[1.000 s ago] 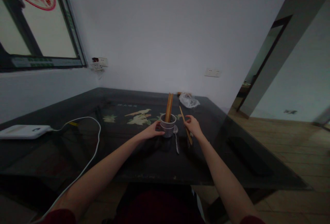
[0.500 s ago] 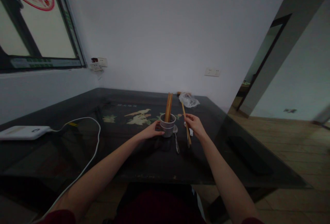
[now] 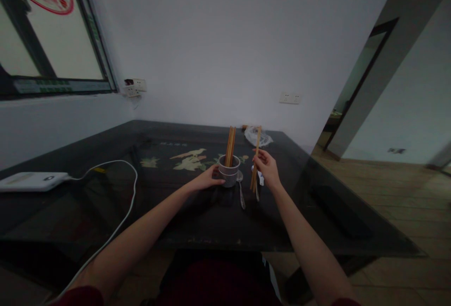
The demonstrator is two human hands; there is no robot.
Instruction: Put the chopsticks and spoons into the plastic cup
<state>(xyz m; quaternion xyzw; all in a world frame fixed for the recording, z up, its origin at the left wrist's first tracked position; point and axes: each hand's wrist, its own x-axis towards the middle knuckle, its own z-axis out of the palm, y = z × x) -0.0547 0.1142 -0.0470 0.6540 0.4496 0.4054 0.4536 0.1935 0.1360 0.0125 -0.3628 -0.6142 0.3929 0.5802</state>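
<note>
My left hand (image 3: 208,177) is closed around the left side of a grey cup (image 3: 229,175) that stands upright on the table. Several wooden chopsticks (image 3: 230,146) lean inside the cup and rise above its rim. To the right of the cup, my right hand (image 3: 267,166) pinches a pair of chopsticks (image 3: 257,148), held steeply with their lower ends toward me. A metal spoon (image 3: 241,193) lies between the cup and my right hand. Another metal utensil (image 3: 257,194) lies partly hidden behind the held chopsticks, near a small white label (image 3: 260,178).
A crumpled clear plastic bag (image 3: 266,139) lies at the back of the dark table (image 3: 176,221). On the left, a white power bank (image 3: 35,181) trails a white cable (image 3: 136,181) past my left arm. A dark flat object (image 3: 340,212) rests at the right.
The chopsticks in my right hand have swung more upright, their upper ends moving right and lower ends left. My right hand has risen slightly. My left hand and the cup stay put.
</note>
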